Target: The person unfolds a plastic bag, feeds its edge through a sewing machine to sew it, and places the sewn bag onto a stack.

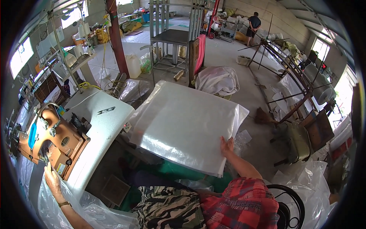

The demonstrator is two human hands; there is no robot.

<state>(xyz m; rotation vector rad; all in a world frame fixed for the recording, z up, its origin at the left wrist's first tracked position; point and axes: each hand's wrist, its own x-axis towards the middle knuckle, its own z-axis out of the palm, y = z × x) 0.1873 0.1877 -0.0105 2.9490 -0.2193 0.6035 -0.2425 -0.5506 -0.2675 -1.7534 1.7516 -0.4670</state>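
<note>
Two hands work apart: the left hand (pixel 52 179) rests flat with loose fingers on clear plastic (pixel 53 206) under the sewing machine (pixel 51 139), at the near-left edge of the white table (pixel 103 122). The right hand (pixel 227 145) lies open-palmed on the sack pile's (pixel 187 122) near-right edge, gripping nothing. Judging so, a sack is being fetched; next move needs pinching only one.

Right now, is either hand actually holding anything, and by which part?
The left hand rests on clear plastic sheet at the sewing machine. The right hand lies flat on the stack of white bags, near its edge. No closed hold shows.
</note>
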